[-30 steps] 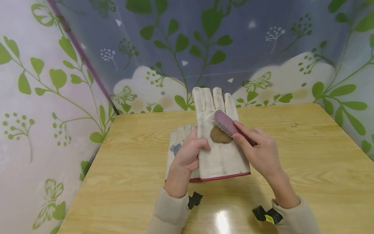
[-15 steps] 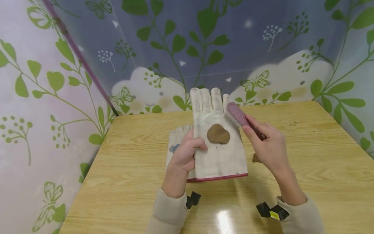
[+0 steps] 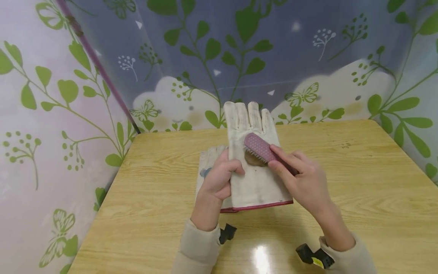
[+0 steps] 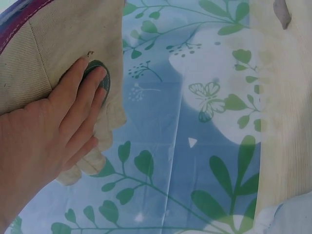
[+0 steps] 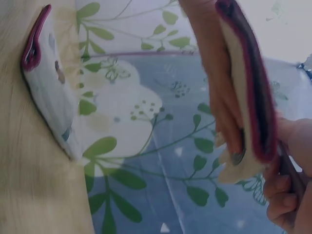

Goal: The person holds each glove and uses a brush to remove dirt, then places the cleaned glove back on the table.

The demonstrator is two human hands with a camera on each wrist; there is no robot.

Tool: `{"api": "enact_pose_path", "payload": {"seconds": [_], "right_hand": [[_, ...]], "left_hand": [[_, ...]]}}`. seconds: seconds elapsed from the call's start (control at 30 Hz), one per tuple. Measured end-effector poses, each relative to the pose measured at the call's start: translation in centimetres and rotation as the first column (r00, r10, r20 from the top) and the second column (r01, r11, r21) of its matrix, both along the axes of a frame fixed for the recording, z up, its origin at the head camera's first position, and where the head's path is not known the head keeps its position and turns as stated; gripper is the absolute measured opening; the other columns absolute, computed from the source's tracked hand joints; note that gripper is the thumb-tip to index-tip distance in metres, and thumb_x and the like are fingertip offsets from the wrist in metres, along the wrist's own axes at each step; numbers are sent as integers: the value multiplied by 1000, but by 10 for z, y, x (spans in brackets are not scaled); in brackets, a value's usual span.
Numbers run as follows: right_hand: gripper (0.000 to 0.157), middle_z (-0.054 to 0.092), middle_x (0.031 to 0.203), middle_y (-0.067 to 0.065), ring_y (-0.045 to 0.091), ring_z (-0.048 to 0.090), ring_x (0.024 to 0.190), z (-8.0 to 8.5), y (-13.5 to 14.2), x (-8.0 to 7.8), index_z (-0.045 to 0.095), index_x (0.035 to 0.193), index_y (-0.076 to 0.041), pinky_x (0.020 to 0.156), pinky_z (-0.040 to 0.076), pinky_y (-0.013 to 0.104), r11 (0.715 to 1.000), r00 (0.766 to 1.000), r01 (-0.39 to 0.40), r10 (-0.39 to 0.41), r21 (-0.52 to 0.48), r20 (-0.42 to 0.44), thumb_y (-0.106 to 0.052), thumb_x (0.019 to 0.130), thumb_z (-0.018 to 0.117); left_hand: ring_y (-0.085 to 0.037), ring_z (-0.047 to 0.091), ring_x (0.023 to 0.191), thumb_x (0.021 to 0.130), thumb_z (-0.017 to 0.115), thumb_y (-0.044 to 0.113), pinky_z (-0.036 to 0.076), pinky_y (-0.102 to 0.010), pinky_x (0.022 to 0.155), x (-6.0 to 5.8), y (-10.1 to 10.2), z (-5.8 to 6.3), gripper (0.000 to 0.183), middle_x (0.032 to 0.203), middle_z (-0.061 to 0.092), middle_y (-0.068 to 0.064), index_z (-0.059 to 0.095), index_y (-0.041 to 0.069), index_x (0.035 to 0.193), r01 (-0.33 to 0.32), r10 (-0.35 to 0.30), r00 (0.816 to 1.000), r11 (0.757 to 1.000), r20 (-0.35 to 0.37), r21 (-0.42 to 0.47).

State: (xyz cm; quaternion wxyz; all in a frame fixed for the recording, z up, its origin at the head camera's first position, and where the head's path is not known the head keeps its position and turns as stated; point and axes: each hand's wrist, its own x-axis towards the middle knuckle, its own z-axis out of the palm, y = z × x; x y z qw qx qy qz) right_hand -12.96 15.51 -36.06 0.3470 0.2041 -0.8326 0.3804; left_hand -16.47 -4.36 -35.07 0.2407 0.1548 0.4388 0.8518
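Note:
My left hand [image 3: 219,177] holds an off-white work glove [image 3: 256,190] upright above the table, thumb across its front. In the left wrist view the fingers of my left hand [image 4: 73,109] lie along the glove's back, over a dark green patch [image 4: 101,73]. My right hand [image 3: 306,180] grips a mauve dotted brush [image 3: 261,146] by its handle. Its pale bristles sit over the brown patch [image 3: 251,160] on the glove, partly covering it. The right wrist view looks into the glove's red-edged cuff [image 5: 261,107].
A second off-white glove [image 3: 213,153] with a bluish patch lies on the wooden table [image 3: 154,182], partly behind my left hand. A small brownish-grey piece [image 4: 282,13] shows on the table in the left wrist view. Leaf-patterned walls [image 3: 191,95] stand around the table's back and sides.
The brush went from the patch out to the glove's right edge, uncovering the patch, and is now back over it. The left hand keeps its hold on the glove.

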Motion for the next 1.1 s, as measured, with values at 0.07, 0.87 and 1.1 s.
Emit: {"api": "enact_pose_path", "payload": {"seconds": [0.07,0.87,1.1], "right_hand": [[44,60,74,1,5,39,57,-3,5,-5,68,118,-15,46,31,16,999,1000,6,-6,-36,2,-7,75,77],[43,68,82,4,6,44,60,2,8,-1,68,117,-12,48,33,17,995,999,-41,43,-92,17,-4,75,76],[43,60,75,-1,5,40,58,2,-4,3,68,118,-14,46,32,16,997,997,-71,72,-39,30,-8,77,76]], "left_hand": [[-20,58,103,67,34,-13,49,-32,85,1,1,1,70,115,55,-10,36,9,134,12,-12,1000,1000,-1,-5],[-22,56,106,70,35,-13,48,-32,87,0,1,-3,71,119,53,-12,34,10,137,6,-6,1000,1000,23,-9],[-24,55,109,69,35,-13,49,-34,87,0,1,-1,77,125,50,-15,30,11,142,1,-1,1000,1000,-21,-4]]}}
